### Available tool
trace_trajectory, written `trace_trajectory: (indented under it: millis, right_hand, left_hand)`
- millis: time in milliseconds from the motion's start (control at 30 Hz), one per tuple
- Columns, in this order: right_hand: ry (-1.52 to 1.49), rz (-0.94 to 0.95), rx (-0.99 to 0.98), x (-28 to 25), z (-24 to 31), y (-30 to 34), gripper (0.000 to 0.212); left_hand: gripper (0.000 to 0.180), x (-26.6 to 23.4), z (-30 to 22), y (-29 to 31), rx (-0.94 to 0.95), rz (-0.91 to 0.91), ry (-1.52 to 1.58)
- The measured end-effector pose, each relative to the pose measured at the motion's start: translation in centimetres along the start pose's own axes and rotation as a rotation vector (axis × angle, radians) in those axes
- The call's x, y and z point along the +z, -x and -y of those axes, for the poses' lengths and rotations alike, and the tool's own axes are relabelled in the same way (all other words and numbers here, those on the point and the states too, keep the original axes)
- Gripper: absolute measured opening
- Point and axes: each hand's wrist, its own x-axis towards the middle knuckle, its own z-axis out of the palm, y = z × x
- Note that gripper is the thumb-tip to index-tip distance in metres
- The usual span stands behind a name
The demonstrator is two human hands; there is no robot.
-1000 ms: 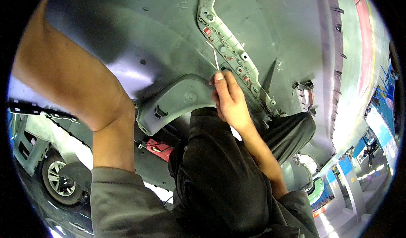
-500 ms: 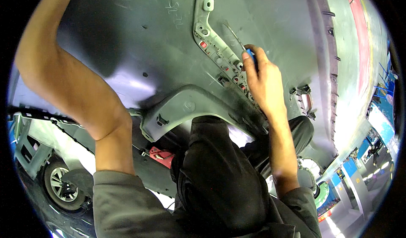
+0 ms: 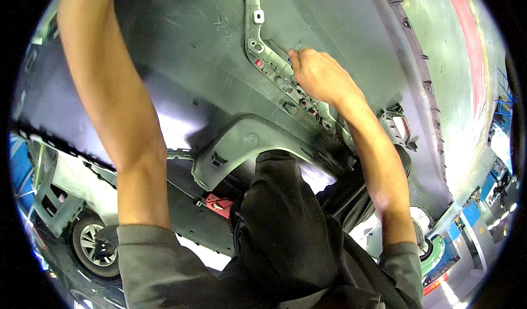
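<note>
A large dark-grey car bumper (image 3: 214, 62) spreads before me, its inner side facing me. Along it runs a pale grey plastic bracket strip (image 3: 252, 15) with red clips (image 3: 259, 63) set in its bent part. My right hand (image 3: 323, 75) is closed around a screwdriver, whose handle is mostly hidden, only a bit of blue showing. Its thin metal shaft (image 3: 277, 46) points up and left, with the tip at the strip's edge near the bend. My left forearm (image 3: 107, 89) reaches up past the top edge, and its hand is out of view.
A grey arched trim piece (image 3: 236, 141) lies in front of my knees. Below left are a red part (image 3: 218, 204) and a car wheel (image 3: 94, 246). A dark bracket (image 3: 398, 123) sits right of my forearm. Blue racks (image 3: 502, 97) stand at far right.
My right hand has moved up and left with the screwdriver, bringing its tip to the strip's edge. My left forearm has shifted to the right. The whole view has turned slightly.
</note>
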Motion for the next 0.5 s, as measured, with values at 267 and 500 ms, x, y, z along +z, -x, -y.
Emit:
trace_trajectory:
  millis: [267, 500]
  right_hand:
    - [-0.065, -0.073, -0.111, 0.9, -1.2, 1.1, 0.047]
    - [-0.062, -0.126, -0.012, 3.4, -0.8, 2.9, 0.030]
  left_hand:
    - [0.065, -2.2, 1.6, 6.0, -0.027, 0.061, 0.044]
    - [0.034, -7.7, -4.5, 10.1, -0.002, 0.020, 0.134]
